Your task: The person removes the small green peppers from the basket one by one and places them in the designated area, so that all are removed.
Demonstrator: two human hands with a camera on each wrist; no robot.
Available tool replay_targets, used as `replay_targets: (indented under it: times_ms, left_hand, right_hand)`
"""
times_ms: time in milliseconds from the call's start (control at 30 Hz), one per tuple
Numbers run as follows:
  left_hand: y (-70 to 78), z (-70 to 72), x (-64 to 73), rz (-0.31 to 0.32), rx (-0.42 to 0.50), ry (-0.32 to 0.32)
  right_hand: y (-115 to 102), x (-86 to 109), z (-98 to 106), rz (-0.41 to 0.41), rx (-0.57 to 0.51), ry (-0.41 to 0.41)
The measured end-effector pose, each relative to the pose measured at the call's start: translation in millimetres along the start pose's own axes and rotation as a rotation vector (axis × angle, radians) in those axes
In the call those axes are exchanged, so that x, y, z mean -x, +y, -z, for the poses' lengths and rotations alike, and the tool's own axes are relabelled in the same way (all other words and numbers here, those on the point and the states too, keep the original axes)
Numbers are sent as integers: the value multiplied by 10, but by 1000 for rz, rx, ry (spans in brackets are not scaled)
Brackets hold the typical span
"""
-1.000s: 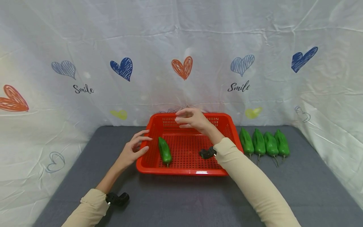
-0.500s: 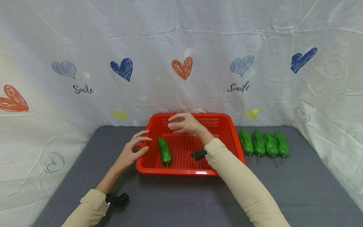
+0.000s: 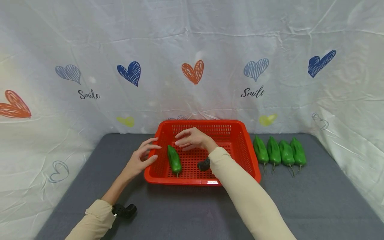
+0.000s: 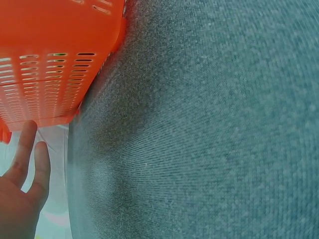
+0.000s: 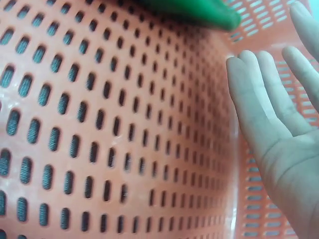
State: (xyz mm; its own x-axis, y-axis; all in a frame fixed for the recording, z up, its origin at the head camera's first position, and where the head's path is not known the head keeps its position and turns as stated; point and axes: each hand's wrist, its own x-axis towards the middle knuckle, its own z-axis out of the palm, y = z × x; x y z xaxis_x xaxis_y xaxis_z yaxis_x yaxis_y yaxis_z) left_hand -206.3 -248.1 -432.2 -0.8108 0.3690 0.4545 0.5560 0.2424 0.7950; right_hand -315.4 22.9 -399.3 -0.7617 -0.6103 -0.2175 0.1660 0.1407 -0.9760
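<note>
In the head view a red slotted plastic basket (image 3: 207,181) stands on the table, and one green pepper (image 3: 174,160) lies inside near its left wall. My left hand (image 3: 141,158) is at the basket's left rim, fingers spread and slightly bent, fingertips right at the edge. Over the basket's inside hangs my right hand (image 3: 193,138), just right of the pepper's tip, with nothing in its fingers. The right wrist view shows that right hand (image 5: 284,124) with extended fingers, the green pepper (image 5: 199,11) at the top of that view.
Several green peppers (image 3: 286,152) lie side by side to the right of the basket, stems toward me. The grey cloth-covered table (image 3: 192,213) reaches back to a white curtain (image 3: 162,40) printed with hearts behind the basket.
My right hand has moved left and toward me, down from the basket's back rim to beside the pepper. The left hand and the peppers have stayed put.
</note>
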Motion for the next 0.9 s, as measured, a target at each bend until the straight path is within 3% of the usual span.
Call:
replay_targets:
  times_ms: [333,900]
  left_hand:
    - [-12,7,0,4,7,-4]
    - [-24,12,6,0,-4,-8]
  right_hand:
    - [102,-25,-29,-54,40,-49]
    - [130,-81,-207,-46,121,-74]
